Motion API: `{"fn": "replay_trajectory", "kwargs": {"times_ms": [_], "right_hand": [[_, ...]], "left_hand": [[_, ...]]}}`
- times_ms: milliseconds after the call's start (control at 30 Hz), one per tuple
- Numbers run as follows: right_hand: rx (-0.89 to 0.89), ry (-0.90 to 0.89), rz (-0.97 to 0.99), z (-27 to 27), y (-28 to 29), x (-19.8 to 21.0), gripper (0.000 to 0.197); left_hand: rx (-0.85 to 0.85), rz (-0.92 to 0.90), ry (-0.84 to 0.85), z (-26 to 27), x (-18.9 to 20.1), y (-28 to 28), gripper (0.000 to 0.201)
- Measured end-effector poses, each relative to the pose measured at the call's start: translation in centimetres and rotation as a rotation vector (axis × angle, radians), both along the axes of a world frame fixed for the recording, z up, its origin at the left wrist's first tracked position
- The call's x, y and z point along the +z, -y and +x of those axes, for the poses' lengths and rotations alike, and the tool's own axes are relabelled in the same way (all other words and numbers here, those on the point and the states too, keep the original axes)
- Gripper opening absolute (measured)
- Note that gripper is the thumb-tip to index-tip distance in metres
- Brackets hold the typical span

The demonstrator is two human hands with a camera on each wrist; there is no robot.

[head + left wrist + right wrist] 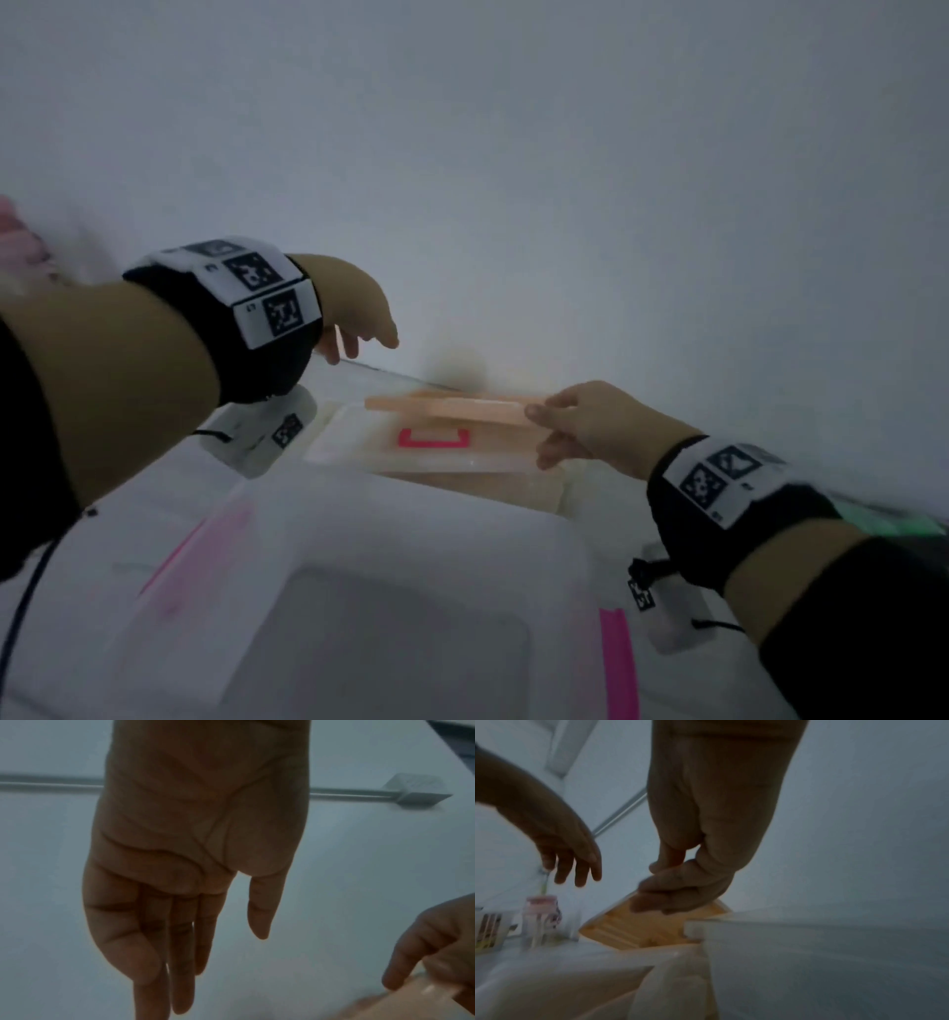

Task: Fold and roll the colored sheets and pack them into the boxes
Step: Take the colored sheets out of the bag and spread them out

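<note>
A flat orange piece (452, 408), which looks like a folded sheet, hangs level just above a small translucent box (339, 442) that bears a pink rectangle mark (434, 439). My right hand (539, 426) pinches the piece's right end, thumb on top and fingers beneath. In the right wrist view the same right hand (649, 888) has curled fingers on the ribbed orange piece (634, 927). My left hand (359, 339) hovers up and to the left of the box, apart from the piece. Its fingers (180, 963) are straight and hold nothing.
A large translucent box lid (411, 591) with pink latches (616, 663) fills the foreground. A bottle with a pink cap (540, 921) stands at the left beside the boxes. Pink cloth (20, 241) shows at the far left edge and something green (898, 524) at the right.
</note>
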State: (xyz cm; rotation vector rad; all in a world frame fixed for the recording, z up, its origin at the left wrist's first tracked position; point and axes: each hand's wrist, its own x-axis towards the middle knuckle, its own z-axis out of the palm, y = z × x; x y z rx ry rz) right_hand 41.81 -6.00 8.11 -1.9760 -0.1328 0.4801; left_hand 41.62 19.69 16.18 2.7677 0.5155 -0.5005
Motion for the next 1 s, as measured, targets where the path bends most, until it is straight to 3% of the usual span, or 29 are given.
{"fn": "replay_trajectory", "kwargs": {"times_ms": [100,233,367,433,533,800,900,1000], "right_hand": [[0.114,0.065,-0.4,-0.1,-0.3,-0.1,0.05],[0.03,0.079,-0.204,-1.8,1.2,1.1,0.041],[-0.102,0.152,0.026,-6.4,5.8,3.4,0.049],[-0.128,0.163,0.028,-9.4,8.5,3.8,0.055],[-0.171,0.213,-0.133,-13.6,11.9,3.7,0.053],[-0.769,0.298,-0.172,-21.6,19.5,2.7,0.025],[-0.803,0.238,-0.367,-24.0,21.7,1.3,0.019],[-0.63,0.156,-0.672,-25.1,21.6,-1.1,0.021]], "left_hand": [[-0.078,0.027,-0.062,-1.2,-0.6,0.7,0.037],[-0.204,-0.002,-0.103,-3.6,-1.2,3.1,0.034],[-0.401,-0.008,-0.15,-7.2,-2.0,6.9,0.033],[-0.543,0.075,-0.153,-8.8,-3.1,9.0,0.036],[-0.668,0.285,-0.116,-10.7,-4.5,10.8,0.037],[-0.568,0.506,0.132,-10.0,-4.9,9.6,0.029],[-0.495,0.453,0.128,-9.3,-5.3,8.4,0.02],[-0.492,0.451,0.099,-9.7,-5.0,8.4,0.023]]}}
